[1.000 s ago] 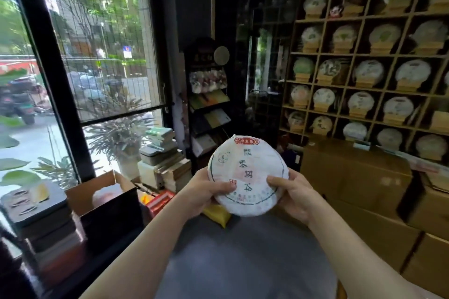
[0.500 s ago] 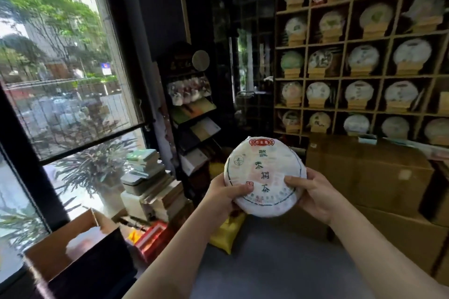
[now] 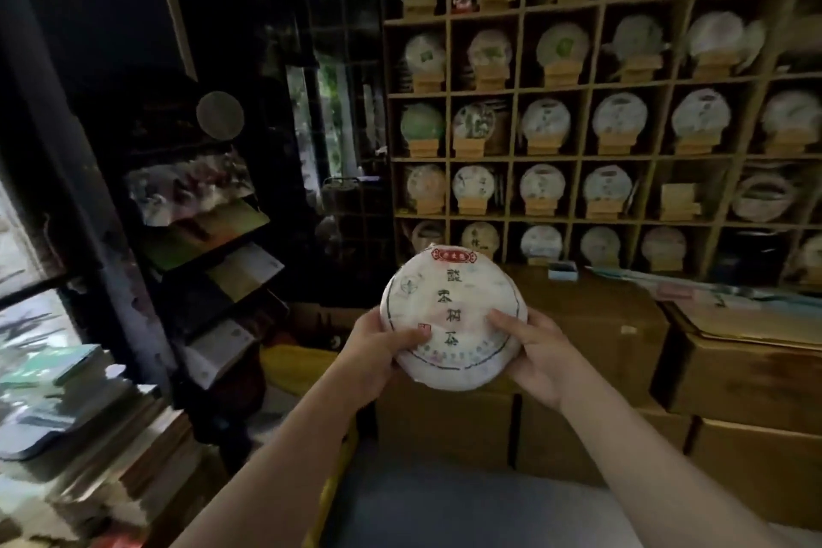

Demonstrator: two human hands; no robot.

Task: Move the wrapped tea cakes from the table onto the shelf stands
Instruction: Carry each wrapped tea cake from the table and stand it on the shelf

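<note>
White-papered and printed face up, the tea cake (image 3: pixel 454 320) sits mid-carry between the left hand (image 3: pixel 378 352) and right hand (image 3: pixel 536 354), fingers curled around its rim, likely next needing setting upright on the bare stand (image 3: pixel 677 202) in the shelf (image 3: pixel 578 158).

Forearms bare — seemingly no sleeves

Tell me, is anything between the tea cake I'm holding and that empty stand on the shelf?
Nothing visible blocks it. Both hands hold the tea cake in open air; the empty stand sits unobstructed above the stacked cardboard boxes.
</note>
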